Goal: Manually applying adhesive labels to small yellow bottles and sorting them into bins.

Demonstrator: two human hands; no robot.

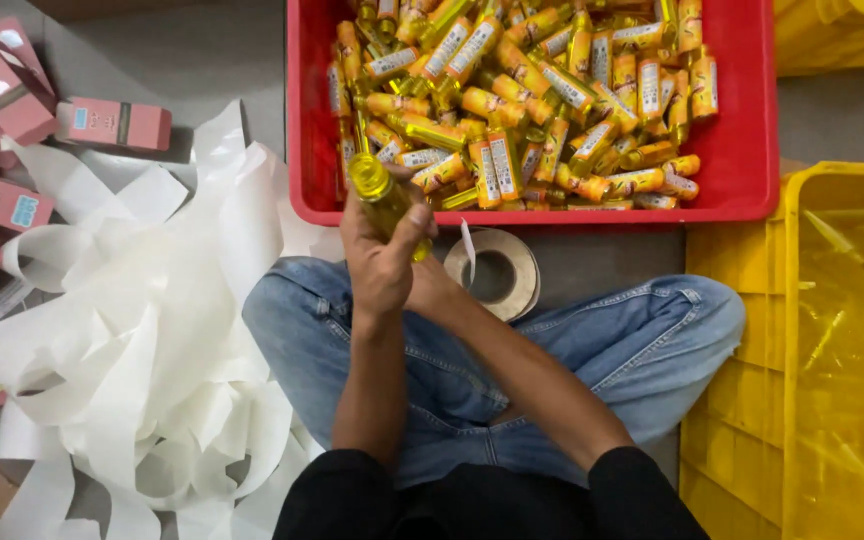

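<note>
**Yellow bottle held over the lap, right by the red crate**

While both hands meet just above the knees, the small yellow bottle (384, 200) sits between them, tilted with its cap end toward 11 o'clock. The left hand (380, 262) is wrapped around the bottle's body, fingers clenched on it, probably to keep it steady. The right hand (432, 290) is tucked under and behind the left one, so I honestly can't tell whether it's gripping the bottle or just bracing it.

At 12 o'clock from the bottle is the red crate (752, 130), heaped with more labelled yellow bottles (532, 100), close enough to grab from without leaning. At 3 o'clock, on the floor, lies a roll of tape or labels (497, 275), handy to the right side. Further out at 3 to 4 o'clock are yellow crates (742, 380). Over at 8 to 9 o'clock there's a big tangle of white backing paper (152, 340), and pink cartons (112, 124) at 10 o'clock.
</note>
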